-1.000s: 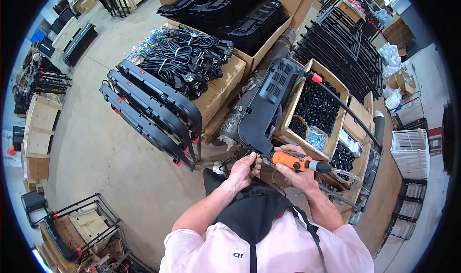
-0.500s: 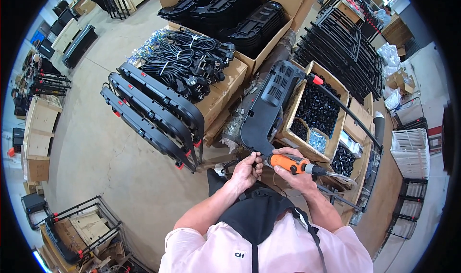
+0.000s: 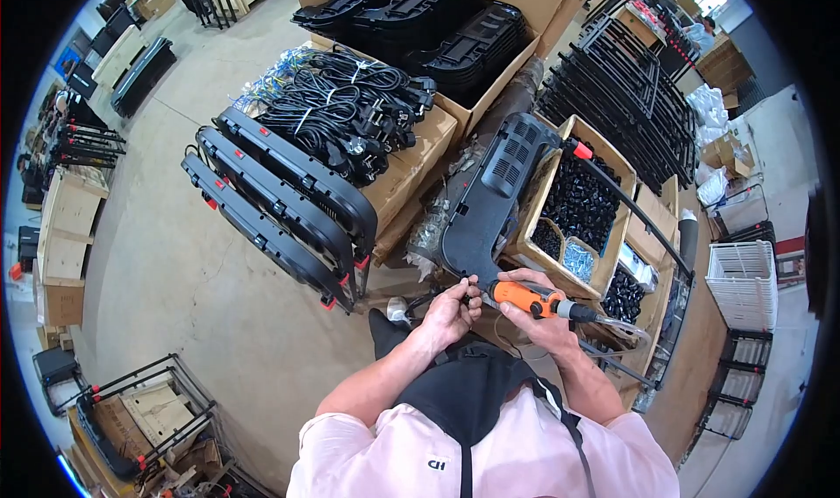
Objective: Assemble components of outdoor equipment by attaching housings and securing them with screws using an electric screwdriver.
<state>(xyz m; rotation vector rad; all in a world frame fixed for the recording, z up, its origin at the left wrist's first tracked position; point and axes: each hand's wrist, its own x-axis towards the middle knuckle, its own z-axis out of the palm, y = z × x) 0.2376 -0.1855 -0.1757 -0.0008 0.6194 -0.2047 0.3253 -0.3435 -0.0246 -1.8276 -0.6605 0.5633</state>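
Note:
In front of me stands a black plastic housing point(image 3: 477, 209) with a vented top, fixed to a black tube frame point(image 3: 643, 213) with a red clip. My right hand point(image 3: 535, 310) is wrapped round an orange and black power screwdriver point(image 3: 523, 297), its tip pointing left at the housing's lower end. A cable or hose leads from its rear end to the right. Close to that tip, my left hand point(image 3: 455, 310) has its fingers pinched together at the housing's lower edge. What the pinch holds is too small and covered to make out.
A wooden box point(image 3: 525, 244) of small black parts and silver screws point(image 3: 578, 260) stands right of the housing. Bundled black power cables point(image 3: 337, 104) lie on a carton at left, beside several finished-looking frames point(image 3: 280, 209). Behind, a carton point(image 3: 490, 87) holds stacked black covers.
The view has shifted slightly. Both hands keep nearly the same place at the housing's lower end, and the screwdriver stays in my right hand.

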